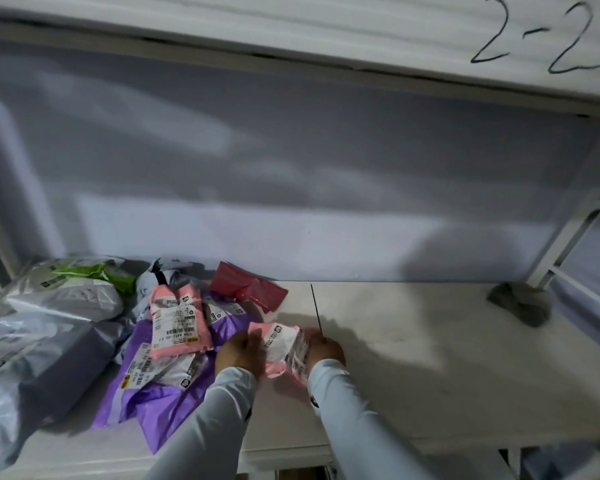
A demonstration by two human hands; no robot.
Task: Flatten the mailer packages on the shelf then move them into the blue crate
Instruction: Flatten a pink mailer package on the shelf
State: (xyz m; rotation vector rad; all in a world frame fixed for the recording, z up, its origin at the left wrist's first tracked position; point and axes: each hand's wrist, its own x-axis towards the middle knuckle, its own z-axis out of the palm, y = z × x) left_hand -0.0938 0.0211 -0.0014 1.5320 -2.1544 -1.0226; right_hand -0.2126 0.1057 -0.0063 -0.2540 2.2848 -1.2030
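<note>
A: What have we got hold of?

B: Our left hand (238, 355) and right hand (326, 351) both grip one small pink mailer (284, 348), fingers curled round its two ends, just above the shelf (447, 358). It looks crumpled and folded, not yet flat.

A: So we're mid-flatten on that one?

B: We'd judge so: pulling or smoothing it out, with the move to the crate yet to come.

A: And the others?

B: Just left of our hands lies a second pink mailer (177, 317), on top of purple mailers (160, 403). Behind them sits a red mailer (248, 285). Further left are grey mailers (49, 341), bulky and heaped, and one with green (94, 275) at the back.

A: Any of them done?

B: We can't tell. Most look rumpled or puffy, all on the shelf.

A: The blue crate?

B: Not in view, so we can't say what it holds. We reckon most of the job is left.

A: Anything else?

B: A grey lump (520, 303) at the shelf's right rear corner; we can't make out what it is.
</note>
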